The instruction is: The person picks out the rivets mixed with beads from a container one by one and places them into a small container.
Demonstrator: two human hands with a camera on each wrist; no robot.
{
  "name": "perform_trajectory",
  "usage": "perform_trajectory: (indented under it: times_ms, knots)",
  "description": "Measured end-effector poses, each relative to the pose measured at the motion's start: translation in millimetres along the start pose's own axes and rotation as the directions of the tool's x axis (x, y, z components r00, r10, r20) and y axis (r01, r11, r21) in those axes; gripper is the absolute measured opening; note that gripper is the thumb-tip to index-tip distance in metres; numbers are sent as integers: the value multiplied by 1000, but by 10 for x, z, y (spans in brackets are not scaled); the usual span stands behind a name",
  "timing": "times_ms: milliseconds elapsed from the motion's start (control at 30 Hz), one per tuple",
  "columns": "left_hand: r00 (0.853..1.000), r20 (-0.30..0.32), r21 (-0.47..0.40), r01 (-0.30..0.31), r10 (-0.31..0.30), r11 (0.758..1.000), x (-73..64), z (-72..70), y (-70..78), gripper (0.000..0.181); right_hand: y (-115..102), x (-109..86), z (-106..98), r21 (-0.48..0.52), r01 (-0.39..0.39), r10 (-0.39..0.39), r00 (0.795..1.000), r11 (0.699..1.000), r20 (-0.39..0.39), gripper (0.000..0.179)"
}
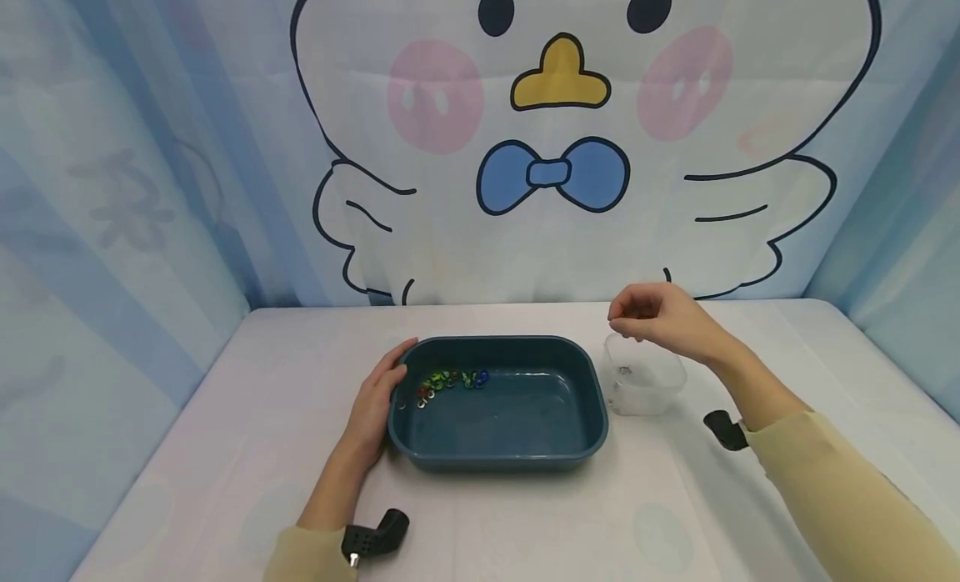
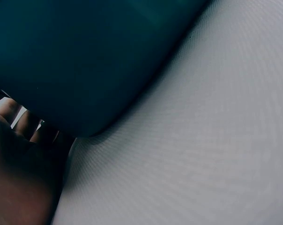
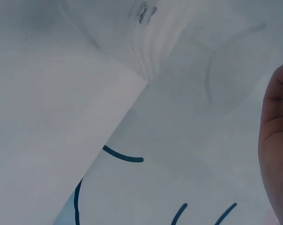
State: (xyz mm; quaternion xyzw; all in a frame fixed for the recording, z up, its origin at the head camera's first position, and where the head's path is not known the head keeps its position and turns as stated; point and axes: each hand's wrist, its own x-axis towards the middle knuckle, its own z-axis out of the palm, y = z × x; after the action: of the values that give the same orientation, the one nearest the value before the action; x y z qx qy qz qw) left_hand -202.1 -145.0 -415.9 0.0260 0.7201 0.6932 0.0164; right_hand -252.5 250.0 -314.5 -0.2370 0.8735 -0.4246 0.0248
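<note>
In the head view, the blue-green tub [image 1: 510,432] sits in the lower middle of the frame. The left hand [image 1: 373,408] holds its left side, with the thumb over the rim and the fingers along the outside. Small shiny bits [image 1: 442,382], some green, some reddish and some blue, lie in the tub's upper left part. Just right of the tub is a clear box [image 1: 654,392] with a little silvery thing [image 1: 625,370] in it. The right hand [image 1: 663,319] is above the box's back edge, right of the middle, with fingers bent and tips close to the thumb. I cannot tell if something tiny is pinched there. Both tub and box are on a white table [image 1: 480,524]. A cloth [image 1: 562,257] with a big cartoon bird fills the top of the frame.
</note>
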Motion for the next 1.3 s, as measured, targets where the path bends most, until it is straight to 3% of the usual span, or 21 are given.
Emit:
perform_trajectory:
  times_ms: [900, 1300]
  knots:
    - [1000, 2, -1, -7, 7, 1000, -1, 6, 3, 47, 187, -146, -52, -173, -92, 97, 995, 981, 24, 7]
    - [1000, 6, -2, -6, 6, 1000, -7, 8, 3, 47, 217, -176, -61, -185, -76, 79, 997, 980, 11, 8]
